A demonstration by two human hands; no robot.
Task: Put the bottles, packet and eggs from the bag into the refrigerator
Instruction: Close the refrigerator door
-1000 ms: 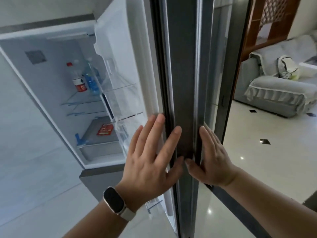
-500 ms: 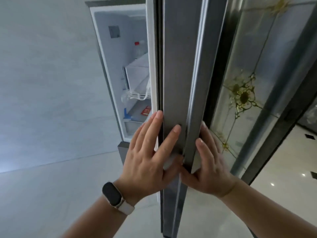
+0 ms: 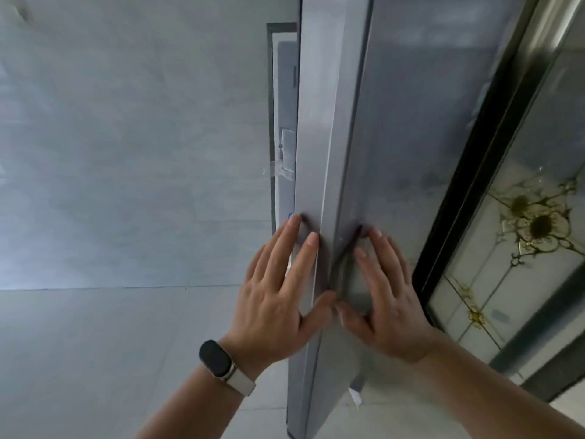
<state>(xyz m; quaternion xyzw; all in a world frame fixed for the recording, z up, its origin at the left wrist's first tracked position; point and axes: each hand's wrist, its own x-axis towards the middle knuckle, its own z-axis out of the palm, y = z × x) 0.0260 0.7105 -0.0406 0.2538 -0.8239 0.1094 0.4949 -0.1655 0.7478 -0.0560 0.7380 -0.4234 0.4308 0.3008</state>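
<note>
The grey refrigerator door [image 3: 399,128] fills the middle of the view and stands almost closed. Only a thin strip of the white refrigerator interior [image 3: 285,106] shows at its left edge. My left hand [image 3: 281,299], with a dark watch on the wrist, lies flat with fingers spread on the door's edge. My right hand [image 3: 383,305] lies flat on the door's front face, thumb touching the left thumb. Neither hand holds anything. The bottles, packet, eggs and bag are hidden.
A pale grey tiled wall [image 3: 126,153] runs along the left. To the right stands a dark-framed glass door [image 3: 506,248] with gold flower ornament. Light floor shows at the lower right corner.
The refrigerator door has swung nearly closed under both flat hands. The shelves with bottles and the red packet, visible before, have gone out of sight behind it.
</note>
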